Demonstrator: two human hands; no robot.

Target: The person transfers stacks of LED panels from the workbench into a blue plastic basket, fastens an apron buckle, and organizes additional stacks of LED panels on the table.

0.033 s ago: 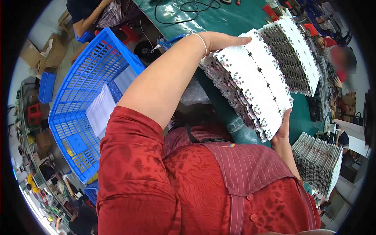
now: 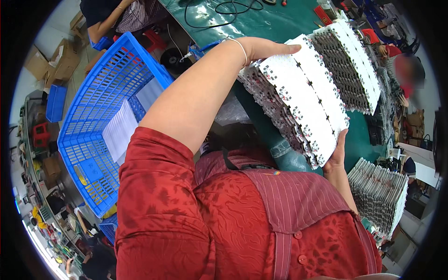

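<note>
A tall stack of white circuit-board panels (image 2: 303,98) with small black and red parts along the edges is held between my two hands, at the edge of the green table. My left hand (image 2: 267,49) grips the far left end, thumb laid along the top panel and the other fingers hidden behind the stack. At the near right end, my right hand (image 2: 337,153) is wrapped round the lower corner, with most of its fingers out of sight underneath. Right behind it stands a second stack of similar panels (image 2: 347,65).
To my left is a large blue plastic basket (image 2: 86,172) with white sheets inside. Another panel stack (image 2: 378,193) stands at the right. A black cable (image 2: 224,14) lies on the green table (image 2: 205,30). One person (image 2: 100,23) sits at the far left, another (image 2: 405,74) at the right.
</note>
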